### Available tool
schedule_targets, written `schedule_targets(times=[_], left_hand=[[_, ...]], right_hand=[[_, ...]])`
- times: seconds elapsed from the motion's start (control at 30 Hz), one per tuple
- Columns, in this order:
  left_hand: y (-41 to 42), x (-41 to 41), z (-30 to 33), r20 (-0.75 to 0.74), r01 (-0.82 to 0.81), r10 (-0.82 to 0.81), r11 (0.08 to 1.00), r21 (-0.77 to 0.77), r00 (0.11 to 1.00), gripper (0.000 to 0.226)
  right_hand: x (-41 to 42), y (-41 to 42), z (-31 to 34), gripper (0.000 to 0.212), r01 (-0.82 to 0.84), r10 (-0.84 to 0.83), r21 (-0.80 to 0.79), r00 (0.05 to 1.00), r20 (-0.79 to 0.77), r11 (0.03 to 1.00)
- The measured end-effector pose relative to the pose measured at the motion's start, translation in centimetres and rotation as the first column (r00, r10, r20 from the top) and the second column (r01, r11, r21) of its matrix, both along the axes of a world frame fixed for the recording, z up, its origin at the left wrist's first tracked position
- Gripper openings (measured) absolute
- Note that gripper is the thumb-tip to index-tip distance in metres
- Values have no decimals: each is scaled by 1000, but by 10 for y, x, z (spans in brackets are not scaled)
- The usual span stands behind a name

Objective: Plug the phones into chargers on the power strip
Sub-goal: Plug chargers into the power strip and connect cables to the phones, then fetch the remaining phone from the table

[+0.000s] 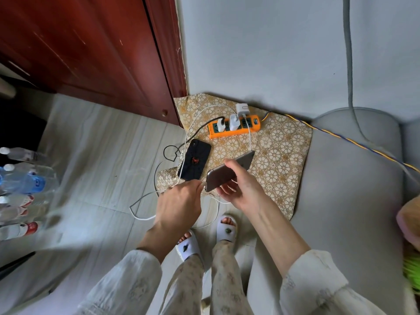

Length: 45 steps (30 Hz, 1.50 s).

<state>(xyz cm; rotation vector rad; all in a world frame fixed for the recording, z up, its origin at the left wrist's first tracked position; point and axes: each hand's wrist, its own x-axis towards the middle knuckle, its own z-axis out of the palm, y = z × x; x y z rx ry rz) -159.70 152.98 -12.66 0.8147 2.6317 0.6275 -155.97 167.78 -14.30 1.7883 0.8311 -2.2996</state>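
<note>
An orange power strip [247,130] lies on a patterned cushion [281,155], with three white chargers [234,122] plugged into it. A black phone [194,159] with a red spider mark rests face down on the cushion's left edge, a black cable running to its top end. My right hand [241,186] holds a grey phone [229,170] tilted above the cushion. My left hand [179,201] pinches the plug end of a white cable [249,142] right at the grey phone's lower end. Whether the plug is inside the port is hidden by my fingers.
Loops of white cable [141,215] and black cable [169,153] trail on the tiled floor. Several water bottles [20,189] stand at the left. A red wooden door [91,53] is behind. A grey sofa [354,178] carries the cushion; a yellow-blue cord [352,142] crosses it.
</note>
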Motion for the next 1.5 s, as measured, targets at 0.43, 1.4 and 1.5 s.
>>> schedule_targets(times=[0.43,1.4,1.5], left_hand=[[-60,-6,-94,294,162,-16,864,-477,956,22],[-160,-9,-53,428,-197,339,919,-343,838,41],[-170,11,-8,340,-426,475,880,-212,812,40]], right_hand=[[-42,31,-113,52,-827,564,368,560,608,425],[-20,-50,-20,44,-870,850,470,353,391,145],[-24,-68,30,42,-824,910,567,247,331,18]])
